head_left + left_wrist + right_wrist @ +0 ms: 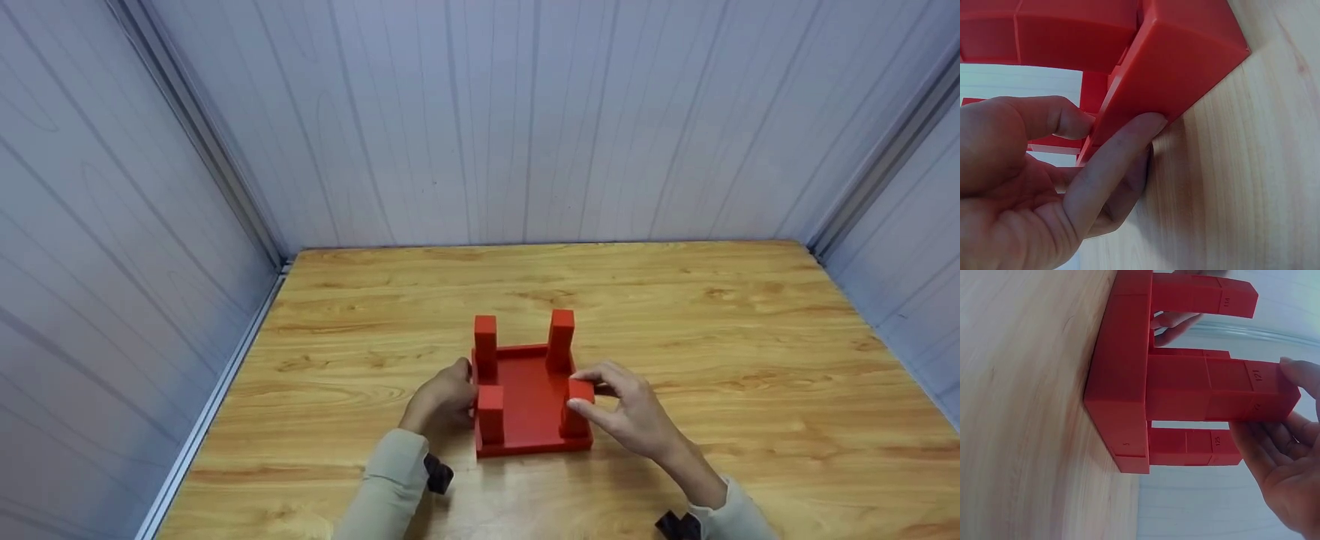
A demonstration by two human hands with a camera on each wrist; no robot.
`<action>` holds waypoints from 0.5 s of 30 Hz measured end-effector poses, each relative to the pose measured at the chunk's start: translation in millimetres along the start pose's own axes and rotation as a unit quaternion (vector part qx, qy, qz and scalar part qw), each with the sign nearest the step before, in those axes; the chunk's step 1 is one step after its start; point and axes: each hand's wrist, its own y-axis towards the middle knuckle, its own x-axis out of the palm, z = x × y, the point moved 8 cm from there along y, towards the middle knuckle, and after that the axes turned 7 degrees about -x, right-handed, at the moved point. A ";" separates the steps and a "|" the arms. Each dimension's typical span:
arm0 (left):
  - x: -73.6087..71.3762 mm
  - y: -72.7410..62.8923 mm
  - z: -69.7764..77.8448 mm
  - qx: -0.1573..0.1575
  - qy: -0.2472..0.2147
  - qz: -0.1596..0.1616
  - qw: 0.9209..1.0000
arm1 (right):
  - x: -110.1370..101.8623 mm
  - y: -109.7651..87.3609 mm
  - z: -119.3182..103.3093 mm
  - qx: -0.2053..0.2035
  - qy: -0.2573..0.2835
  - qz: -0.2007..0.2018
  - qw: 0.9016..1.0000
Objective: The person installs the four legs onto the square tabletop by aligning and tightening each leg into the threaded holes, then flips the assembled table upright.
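Note:
A shallow red tray-like base (529,405) lies on the table, with a square red post standing upright at each corner. My left hand (445,391) holds the base's left wall; in the left wrist view the thumb is on the inner side and the fingers lie along the outer face. With thumb and fingers my right hand (636,417) pinches the top of the near right post (1202,389). That post bears raised or cut numbers, "121" among them, and seam lines cross it. Its foot meets the base's corner.
The wood-grain table (720,337) is bounded by a pale panelled wall (480,127) at the back and walls on both sides. Other red posts rise near the hands, such as the far right post (561,337) and the near left post (491,416).

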 end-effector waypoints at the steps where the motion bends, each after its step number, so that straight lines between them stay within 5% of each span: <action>1: -0.2 0.2 0.1 -0.002 0.000 0.000 1.000 | 0.8 -1.3 3.8 0.001 -0.005 0.001 1.000; 8: -4.7 1.4 4.2 0.012 0.098 0.021 0.995 | 4.0 -6.7 17.8 -0.007 -0.022 0.011 1.000; 15: -3.8 2.8 1.4 0.004 0.064 0.017 0.998 | 4.2 -7.6 22.2 0.017 0.007 0.001 1.000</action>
